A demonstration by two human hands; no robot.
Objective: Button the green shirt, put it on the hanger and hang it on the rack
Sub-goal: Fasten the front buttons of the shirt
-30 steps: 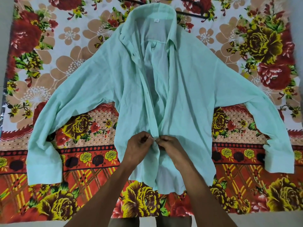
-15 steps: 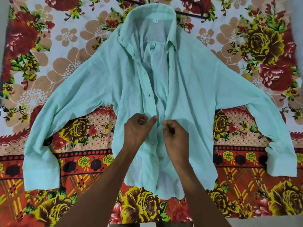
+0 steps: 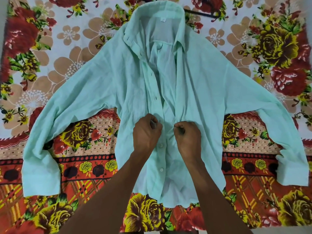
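Observation:
The pale green shirt (image 3: 202, 92) lies face up on a flowered bedsheet (image 3: 50, 48), sleeves spread wide, collar at the top. Its two lowest buttons are fastened below my hands; above them the front gapes open. My left hand (image 3: 146, 132) pinches the left placket with the buttonholes. A small gap away, my right hand (image 3: 186, 135) pinches the right front edge at the same height. A thin black hanger (image 3: 200, 13) peeks out behind the collar, mostly hidden by the shirt.
The bedsheet covers the whole surface, white with brown flowers at the top and red-orange with yellow roses near me. A pale floor strip (image 3: 278, 231) shows at the bottom right edge.
Both hands have moved up the shirt front from the lower buttons to about mid-height. They were touching at the placket and now grip the two edges slightly apart.

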